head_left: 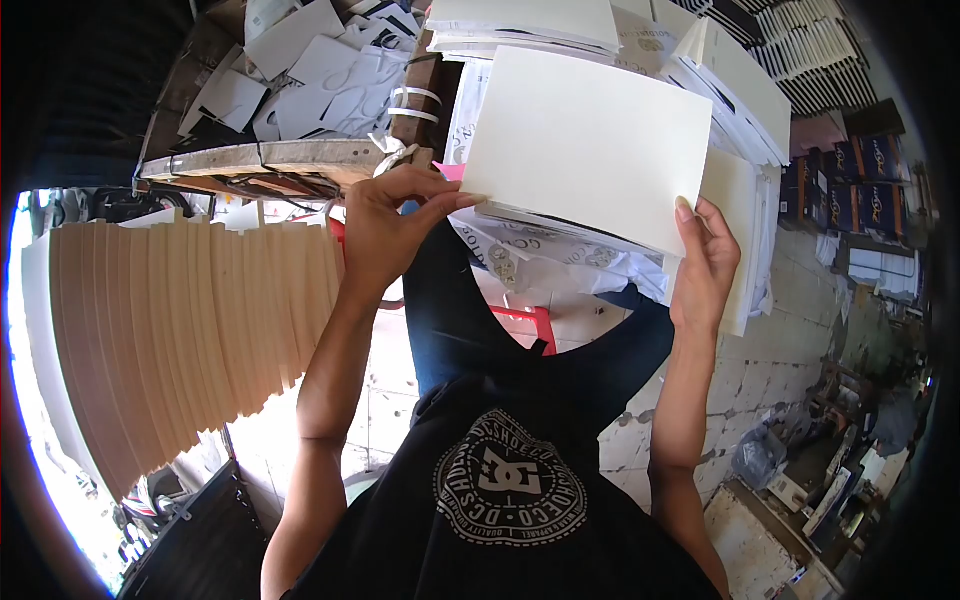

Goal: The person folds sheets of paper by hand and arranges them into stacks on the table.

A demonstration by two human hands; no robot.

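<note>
A large cream paper sheet [592,148] lies tilted before me, above my lap. My left hand [408,215] pinches its near left corner between thumb and fingers. At the near right corner, my right hand [708,262] grips the edge with its thumb on top. Beneath the sheet's near edge shows a thin dark line; whether more sheets lie directly under it I cannot tell. Printed white wrapping paper [545,250] spreads crumpled below it. Beyond the far edge rests a stack of cream sheets [530,25], and another white stack [735,90] leans to the right.
At left stands a long row of tan stacked boards or sheets [200,330]. A wooden bin [270,158] full of paper scraps is at the upper left. Dark blue boxes [850,185] sit far right. Part of a red stool [535,325] shows between my legs.
</note>
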